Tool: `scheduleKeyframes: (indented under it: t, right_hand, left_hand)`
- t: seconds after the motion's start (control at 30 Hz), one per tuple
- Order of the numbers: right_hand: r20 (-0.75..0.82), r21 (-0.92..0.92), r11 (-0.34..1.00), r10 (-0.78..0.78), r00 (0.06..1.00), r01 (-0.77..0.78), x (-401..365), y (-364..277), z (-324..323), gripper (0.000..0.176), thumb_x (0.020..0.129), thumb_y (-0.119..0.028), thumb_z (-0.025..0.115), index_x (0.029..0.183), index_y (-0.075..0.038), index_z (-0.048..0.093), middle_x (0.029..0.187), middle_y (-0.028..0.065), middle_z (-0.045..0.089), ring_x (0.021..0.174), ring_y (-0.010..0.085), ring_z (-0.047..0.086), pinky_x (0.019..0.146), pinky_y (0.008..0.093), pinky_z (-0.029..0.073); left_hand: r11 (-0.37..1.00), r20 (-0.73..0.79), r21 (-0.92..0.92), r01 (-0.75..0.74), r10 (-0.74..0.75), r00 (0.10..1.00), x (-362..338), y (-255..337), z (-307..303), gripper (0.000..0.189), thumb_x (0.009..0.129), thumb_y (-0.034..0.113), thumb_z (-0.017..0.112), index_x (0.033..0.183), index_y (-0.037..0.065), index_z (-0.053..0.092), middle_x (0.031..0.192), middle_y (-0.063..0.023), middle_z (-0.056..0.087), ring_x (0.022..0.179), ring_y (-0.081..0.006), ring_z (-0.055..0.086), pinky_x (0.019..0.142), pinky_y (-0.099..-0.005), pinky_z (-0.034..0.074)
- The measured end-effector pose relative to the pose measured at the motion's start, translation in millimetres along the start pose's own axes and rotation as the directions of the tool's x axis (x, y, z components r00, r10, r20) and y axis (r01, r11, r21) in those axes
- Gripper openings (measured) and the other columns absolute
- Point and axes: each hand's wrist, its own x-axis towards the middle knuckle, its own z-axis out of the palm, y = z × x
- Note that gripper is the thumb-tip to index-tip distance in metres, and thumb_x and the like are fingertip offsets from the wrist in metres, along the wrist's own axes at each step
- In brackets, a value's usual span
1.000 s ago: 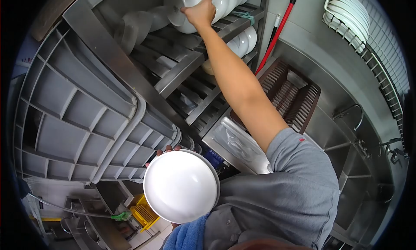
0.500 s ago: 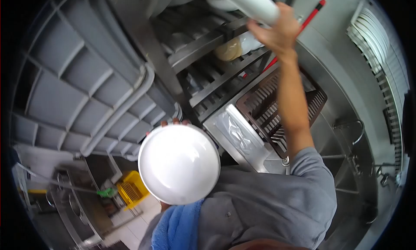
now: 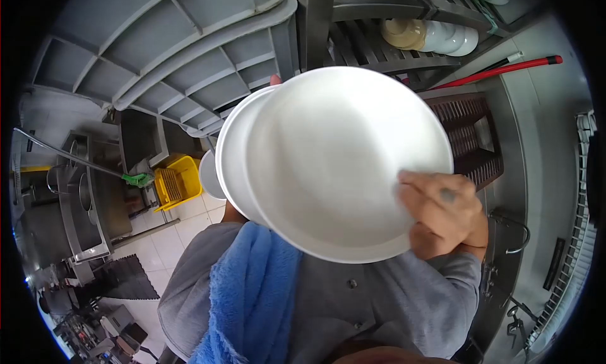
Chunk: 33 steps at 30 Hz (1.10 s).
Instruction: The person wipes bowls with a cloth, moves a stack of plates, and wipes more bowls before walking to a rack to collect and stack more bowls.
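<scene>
A large white bowl (image 3: pixel 347 162) fills the middle of the view, its inside facing me. My right hand (image 3: pixel 445 209) grips its rim on the right, fingers on the inner face and thumb at the edge. Behind it, on the left, shows the rim of a second white bowl (image 3: pixel 232 149), overlapped by the first. My left hand (image 3: pixel 275 80) holds this second bowl from behind; only a fingertip peeks over its top edge. A blue towel (image 3: pixel 252 288) hangs down the front of my grey shirt.
A slatted metal rack (image 3: pixel 379 5) with stacked bowls (image 3: pixel 429 36) stands ahead. Grey ribbed plastic panels (image 3: pixel 208 61) rise at upper left. To the right are a brown crate (image 3: pixel 470 130), a red pole (image 3: pixel 499 70) and a sink faucet (image 3: pixel 521 238). A yellow bucket (image 3: pixel 186 181) stands at lower left.
My right hand has come down from the rack with a white bowl and now holds it over the bowl in my left hand. The view has turned and shifted.
</scene>
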Motion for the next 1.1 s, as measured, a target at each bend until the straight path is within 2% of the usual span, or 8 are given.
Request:
scheduleKeyframes:
  t: [0.2,0.27,0.43,0.9,0.97,1.0,1.03,1.1]
  right_hand:
    - [0.027,0.019,0.998,-0.059,0.998,0.058,-2.6,-6.6,46.6,0.012,0.061,-0.014,0.062,0.062,-0.012,0.050,0.073,0.0115,0.059,0.062,0.0222,0.058,0.040,0.0239,0.046]
    - [0.027,0.090,0.986,0.137,0.990,-0.139,-15.6,-16.8,61.7,0.011,0.061,-0.016,0.063,0.060,-0.014,0.052,0.074,0.0110,0.060,0.064,0.0217,0.058,0.040,0.0227,0.045]
    - [0.100,0.006,0.993,-0.122,0.987,0.122,-11.5,-7.6,77.0,0.016,0.062,-0.013,0.060,0.077,-0.013,0.055,0.089,0.0155,0.064,0.084,0.0267,0.063,0.067,0.0283,0.055]
    - [0.313,0.352,0.936,-0.152,0.937,0.034,-20.8,10.8,88.7,0.032,0.086,-0.029,0.054,0.107,-0.005,0.060,0.123,0.0195,0.055,0.120,0.0309,0.050,0.106,0.0475,0.034]
    - [0.198,0.422,0.907,-0.087,0.976,-0.005,-13.6,44.1,69.5,0.043,0.081,-0.036,0.064,0.110,-0.006,0.059,0.123,0.0178,0.055,0.121,0.0320,0.048,0.107,0.0468,0.034]
    - [0.308,0.363,0.855,0.265,0.914,-0.370,-2.8,72.3,36.2,0.049,0.075,-0.037,0.071,0.112,-0.007,0.059,0.120,0.0137,0.057,0.117,0.0319,0.051,0.102,0.0445,0.039]
    - [0.019,0.330,0.870,0.382,0.924,-0.366,-10.4,114.0,23.7,0.042,0.077,-0.031,0.071,0.110,-0.006,0.061,0.113,0.0101,0.060,0.111,0.0296,0.054,0.094,0.0411,0.045]
    - [-0.353,0.356,0.584,0.807,0.474,-0.729,-19.7,197.6,-4.1,0.033,0.078,-0.024,0.071,0.102,-0.004,0.064,0.094,0.0106,0.064,0.091,0.0267,0.061,0.081,0.0380,0.049]
  left_hand:
    - [1.000,-0.010,0.011,0.018,-0.018,1.000,3.0,-2.3,2.2,0.044,0.091,0.055,0.049,0.105,0.014,0.061,0.110,-0.0113,0.060,0.103,-0.0326,0.060,0.084,-0.0519,0.052]
    - [1.000,-0.012,0.005,0.015,-0.015,1.000,3.6,-0.2,2.0,0.044,0.091,0.055,0.049,0.104,0.014,0.061,0.110,-0.0113,0.060,0.103,-0.0326,0.060,0.084,-0.0520,0.052]
    - [1.000,-0.014,0.012,0.020,-0.019,1.000,6.9,1.6,3.0,0.045,0.091,0.055,0.049,0.104,0.014,0.061,0.109,-0.0113,0.060,0.102,-0.0327,0.060,0.084,-0.0520,0.052]
    - [0.994,-0.051,0.078,0.071,-0.067,0.996,21.0,-8.4,-0.7,0.045,0.091,0.056,0.049,0.103,0.014,0.061,0.109,-0.0111,0.060,0.101,-0.0327,0.061,0.083,-0.0522,0.052]
    - [0.994,-0.070,0.080,0.070,-0.064,0.995,14.4,-5.6,-1.2,0.045,0.091,0.056,0.049,0.103,0.014,0.061,0.109,-0.0110,0.060,0.101,-0.0327,0.061,0.082,-0.0523,0.052]
    - [0.994,-0.090,0.085,0.062,-0.055,0.994,8.9,-2.2,-3.0,0.045,0.091,0.056,0.049,0.103,0.014,0.061,0.109,-0.0110,0.060,0.101,-0.0328,0.061,0.082,-0.0523,0.052]
    - [0.995,-0.097,0.086,0.059,-0.051,0.994,5.1,0.4,-2.5,0.045,0.091,0.056,0.049,0.103,0.014,0.062,0.108,-0.0110,0.060,0.101,-0.0328,0.061,0.082,-0.0523,0.052]
    - [0.995,-0.118,0.090,0.049,-0.039,0.992,-4.4,3.1,-3.8,0.045,0.091,0.056,0.048,0.103,0.015,0.062,0.108,-0.0110,0.060,0.101,-0.0328,0.061,0.082,-0.0523,0.052]
